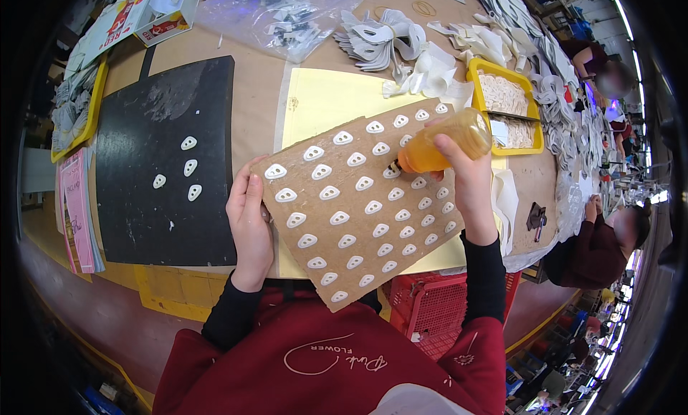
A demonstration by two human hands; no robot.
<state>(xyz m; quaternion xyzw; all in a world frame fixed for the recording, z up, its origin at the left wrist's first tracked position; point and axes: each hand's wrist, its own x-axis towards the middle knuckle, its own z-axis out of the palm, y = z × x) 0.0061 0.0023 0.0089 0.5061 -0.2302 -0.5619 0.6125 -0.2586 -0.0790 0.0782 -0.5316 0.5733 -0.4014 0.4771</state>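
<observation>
Workshop table [255, 103] was covered in brown paper, with crowded workplaces beyond; clock directions taken from the middle of the cardboard. Nearest, at five o'clock, a red basket [437, 304] sat below the table edge.

The cardboard sheet [365, 261] was front and centre, tilted, partly over a yellow sheet [322, 99], and carried slanting rows of white pieces [339, 218], small, rounded, with holes. Left hand [251, 225] was at nine o'clock, clamped on the cardboard's left edge, thumb on top; fingertips underneath couldn't be seen. Right hand [462, 168] was at two o'clock, fingers wrapped around a bottle [466, 132] of amber liquid, thumb along its side. Bottle was tipped, its dark nozzle [394, 167] pointing down at one piece; contact couldn't be told.

Farther out, between nine and ten o'clock, a black board [161, 225] bore four loose pieces [190, 168]. At two o'clock, past the bottle, a yellow tray [517, 151] held heaped pale pieces in two compartments. A bundle of white strips [376, 42] lay at twelve, a clear plastic bag [287, 24] at eleven, a printed box [159, 29] at ten. Farthest, at three o'clock, a co-worker [595, 250] in maroon sat by the table.
</observation>
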